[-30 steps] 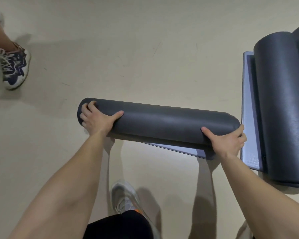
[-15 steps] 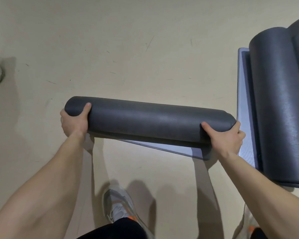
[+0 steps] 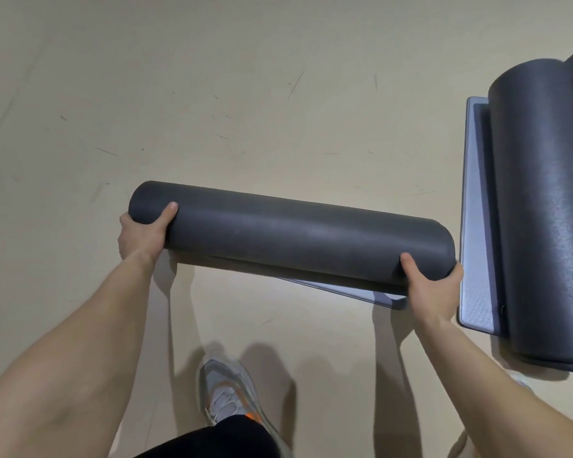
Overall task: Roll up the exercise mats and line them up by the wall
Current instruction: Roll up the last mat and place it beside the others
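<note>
A dark grey rolled exercise mat (image 3: 291, 236) is held off the beige floor, lying crosswise in front of me. My left hand (image 3: 143, 234) grips its left end, thumb on top. At the right end my right hand (image 3: 432, 290) grips the roll the same way. A loose lighter-grey flap (image 3: 354, 290) of the mat hangs below the roll near the right hand. To the right, two more rolled dark mats (image 3: 543, 209) lie side by side on the floor, with a pale flap edge (image 3: 477, 206) showing beside them.
My grey and orange shoe (image 3: 227, 391) stands on the floor below the held mat, with a black trouser leg (image 3: 219, 439) above it. Scuffed beige floor (image 3: 212, 94) spreads ahead and to the left.
The roll has lifted and shifted slightly. My left hand slid from on top of the left end to gripping it from the side. Another person's shoe at the left has left the view.
</note>
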The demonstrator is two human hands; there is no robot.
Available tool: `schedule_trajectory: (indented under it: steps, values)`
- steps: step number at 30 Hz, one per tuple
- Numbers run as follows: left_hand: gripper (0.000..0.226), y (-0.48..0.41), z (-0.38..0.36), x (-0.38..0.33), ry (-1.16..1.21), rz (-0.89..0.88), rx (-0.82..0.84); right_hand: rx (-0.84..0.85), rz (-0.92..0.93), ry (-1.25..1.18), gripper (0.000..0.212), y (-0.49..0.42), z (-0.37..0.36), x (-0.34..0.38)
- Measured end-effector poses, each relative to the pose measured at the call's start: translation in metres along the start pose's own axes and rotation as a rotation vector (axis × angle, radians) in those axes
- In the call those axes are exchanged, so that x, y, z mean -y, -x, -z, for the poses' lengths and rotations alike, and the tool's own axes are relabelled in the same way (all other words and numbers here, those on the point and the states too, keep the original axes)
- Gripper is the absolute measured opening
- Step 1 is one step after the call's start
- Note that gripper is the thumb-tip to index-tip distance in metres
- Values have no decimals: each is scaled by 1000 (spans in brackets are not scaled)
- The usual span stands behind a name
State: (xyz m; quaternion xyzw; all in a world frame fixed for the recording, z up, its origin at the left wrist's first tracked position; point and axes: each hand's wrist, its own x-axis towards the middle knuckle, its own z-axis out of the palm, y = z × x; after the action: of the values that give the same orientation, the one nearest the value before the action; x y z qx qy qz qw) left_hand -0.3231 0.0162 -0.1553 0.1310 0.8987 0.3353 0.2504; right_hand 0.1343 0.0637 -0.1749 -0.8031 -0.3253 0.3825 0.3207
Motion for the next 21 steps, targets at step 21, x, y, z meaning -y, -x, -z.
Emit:
schedule_trajectory:
  steps: [21]
  values:
    - [133,-12,-20,22,-3,-152,12,529,1024,1192,120,5,-67,80]
